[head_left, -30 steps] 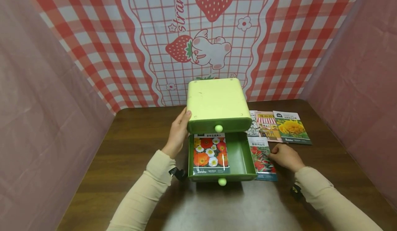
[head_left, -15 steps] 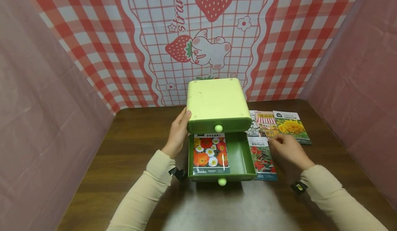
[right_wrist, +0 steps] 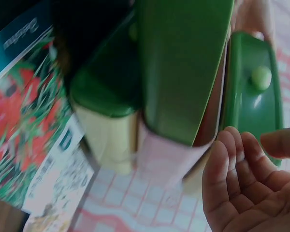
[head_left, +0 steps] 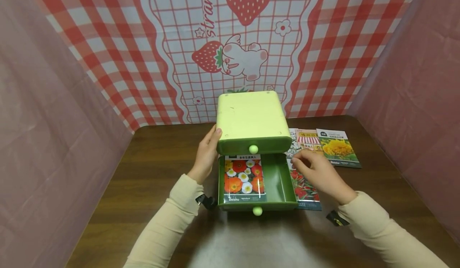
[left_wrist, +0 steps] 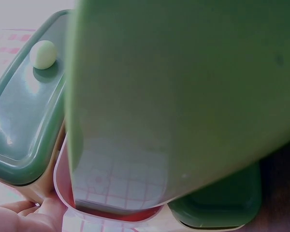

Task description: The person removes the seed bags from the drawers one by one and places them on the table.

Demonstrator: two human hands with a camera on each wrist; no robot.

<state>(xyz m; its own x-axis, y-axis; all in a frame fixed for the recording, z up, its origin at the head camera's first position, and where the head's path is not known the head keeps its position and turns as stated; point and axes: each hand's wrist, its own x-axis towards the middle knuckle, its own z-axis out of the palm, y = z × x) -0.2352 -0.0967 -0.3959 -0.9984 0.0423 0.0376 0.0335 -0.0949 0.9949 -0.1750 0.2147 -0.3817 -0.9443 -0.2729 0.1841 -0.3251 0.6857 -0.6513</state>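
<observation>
A small drawer cabinet (head_left: 251, 114) with a pale yellow-green top stands on the table. Its middle green drawer (head_left: 276, 180) is pulled out, and a seed packet (head_left: 243, 178) with orange, red and white flowers lies in the drawer's left part. My left hand (head_left: 206, 156) rests along the cabinet's left side, thumb at the front corner. To the right, my right hand (head_left: 318, 172) hovers over a red-flowered seed packet (head_left: 305, 190), covering part of it. In the right wrist view the right fingers (right_wrist: 234, 166) are loosely bent, the thumb apart, with nothing between them.
Behind the right hand lie a yellow-flower packet (head_left: 338, 148), a packet with a striped shop awning (head_left: 308, 138) and a white-flower packet (head_left: 292, 142), partly hidden by the cabinet. A strawberry-print checked cloth (head_left: 248, 28) hangs behind the table (head_left: 154, 172).
My right hand has gone from the red-flowered packet's right edge up and then left, over that packet's upper part. My left hand, cabinet and drawer look unchanged.
</observation>
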